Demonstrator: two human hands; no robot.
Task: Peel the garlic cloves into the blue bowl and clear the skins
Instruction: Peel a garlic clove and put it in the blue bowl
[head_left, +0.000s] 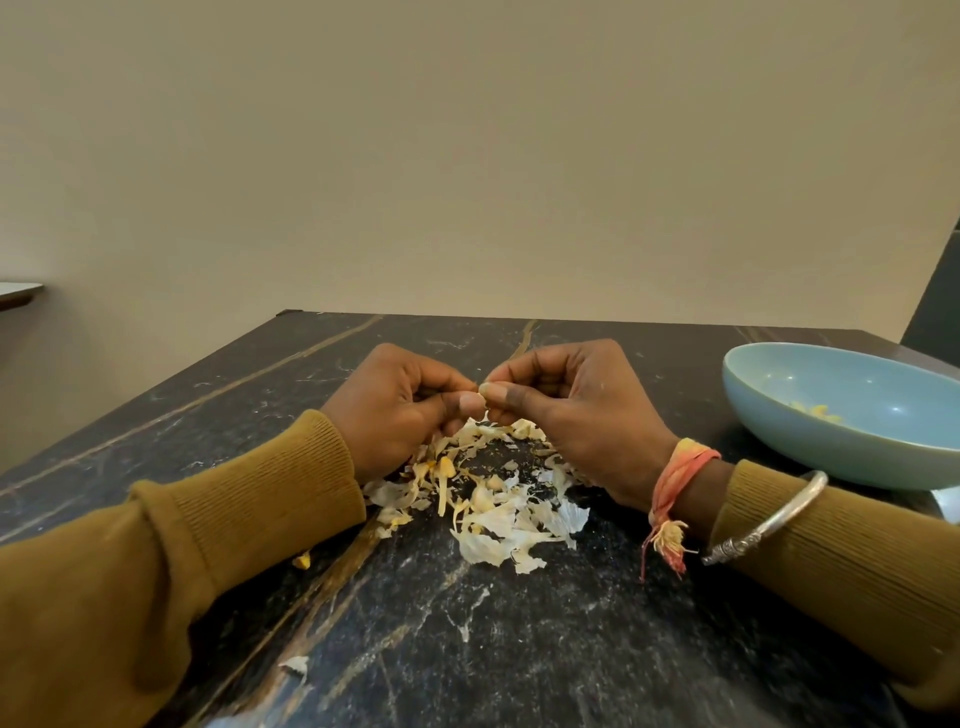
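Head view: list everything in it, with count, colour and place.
table: one, black with gold veins, lower frame.
blue bowl: one, pale blue, on table at right.
garlic pieces: a few, yellowish, in the bowl.
skins: one pile, white-yellowish, table centre.
garlic clove: one, pale, pinched between the fingers.
wristband: one, orange, right wrist.
bangle: one, silver, right forearm.
left hand: one, pinching the clove.
right hand: one, pinching the clove.

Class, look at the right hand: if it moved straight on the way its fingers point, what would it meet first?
Probably the left hand, just past the small pale garlic clove both hands pinch.
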